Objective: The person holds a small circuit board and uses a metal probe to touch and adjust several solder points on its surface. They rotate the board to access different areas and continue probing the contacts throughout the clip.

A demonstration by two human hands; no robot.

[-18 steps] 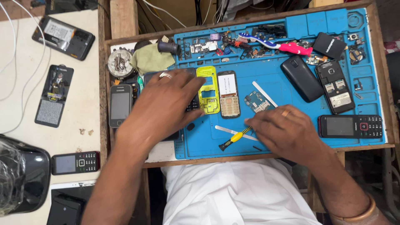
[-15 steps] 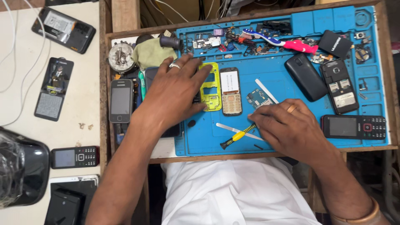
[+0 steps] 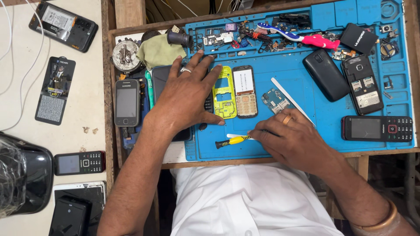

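With the yellow plastic phone frame (image 3: 225,92) already stripped and lying at twelve o'clock of our right hand (image 3: 292,137), fingers closed around the yellow-handled screwdriver (image 3: 232,141), our left hand (image 3: 186,99) rests spread flat, holding nothing; reassembly remains.

The left hand (image 3: 186,102) lies flat with palm down, the fingers spread wide and pointing away from the body, a ring on one finger. The left forearm comes up from below, bare. The right hand (image 3: 292,140) is curled, knuckles up, fingertips (image 3: 253,132) pinched together and pointing to the left, a ring on one finger and a bangle at the wrist.
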